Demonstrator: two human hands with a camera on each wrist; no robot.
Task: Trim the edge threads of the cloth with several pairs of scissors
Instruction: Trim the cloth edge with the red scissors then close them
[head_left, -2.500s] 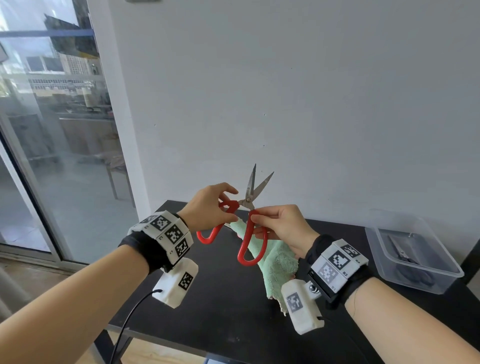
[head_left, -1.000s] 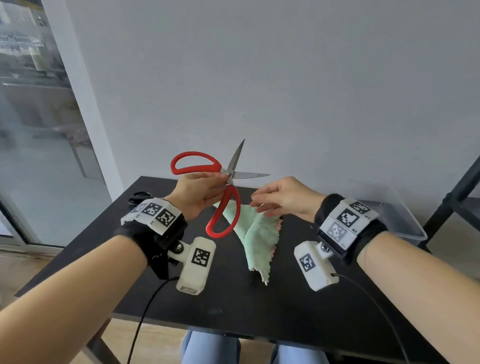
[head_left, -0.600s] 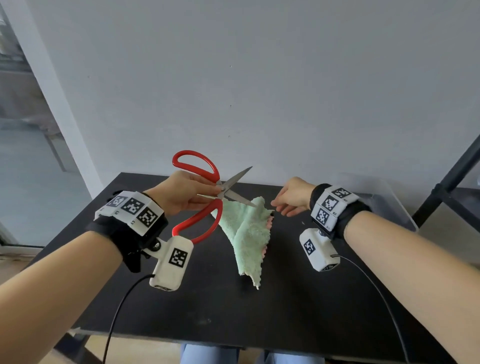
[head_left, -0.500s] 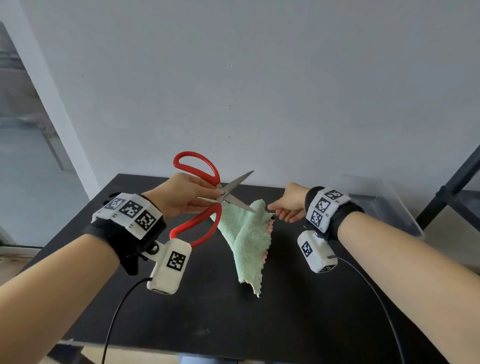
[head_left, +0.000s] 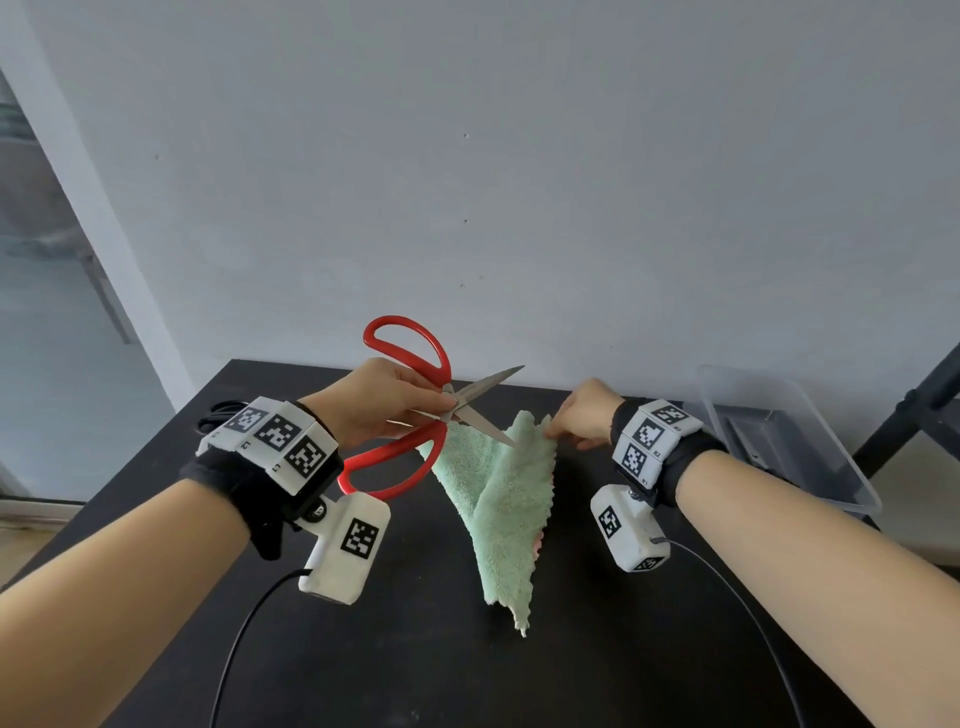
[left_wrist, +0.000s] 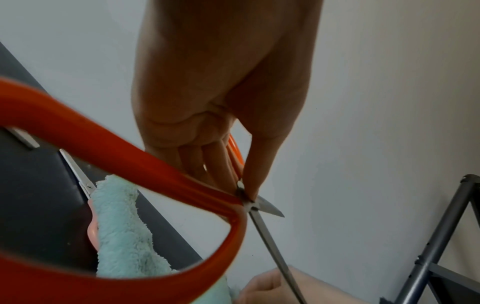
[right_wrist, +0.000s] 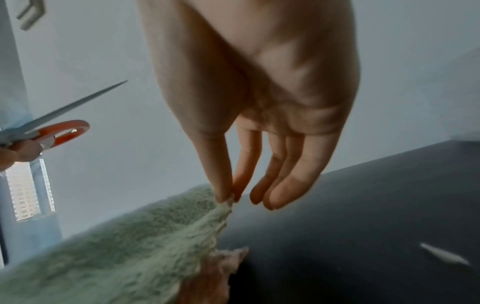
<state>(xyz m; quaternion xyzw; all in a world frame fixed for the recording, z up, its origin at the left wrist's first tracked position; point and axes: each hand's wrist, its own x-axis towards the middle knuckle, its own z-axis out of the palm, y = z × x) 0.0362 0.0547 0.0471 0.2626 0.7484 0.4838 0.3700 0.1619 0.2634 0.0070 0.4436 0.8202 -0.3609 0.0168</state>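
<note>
My left hand (head_left: 441, 410) grips the red-handled scissors (head_left: 410, 353) close to the pivot, with neither red loop around a finger. The blades stand apart, and the lower tip touches the top of the green cloth (head_left: 498, 493). The left wrist view shows the fingertips (left_wrist: 249, 185) pinching at the pivot of the scissors (left_wrist: 130, 160). My right hand (head_left: 558, 431) pinches the cloth's upper right corner between thumb and forefinger and holds it up from the black table (head_left: 597, 649). The right wrist view shows that pinch (right_wrist: 228, 198) on the cloth (right_wrist: 142, 236); the other fingers hang loose.
A clear plastic bin (head_left: 821, 467) stands at the table's back right. A black pair of scissors (head_left: 218, 415) lies at the back left. Another metal blade (left_wrist: 78, 174) lies on the table beside the cloth. A dark metal rack (head_left: 924, 395) stands to the right.
My right hand let go of the red scissors, moved right and took the cloth's top corner. My left hand turned the scissors and lowered their open blades to the cloth's top edge.
</note>
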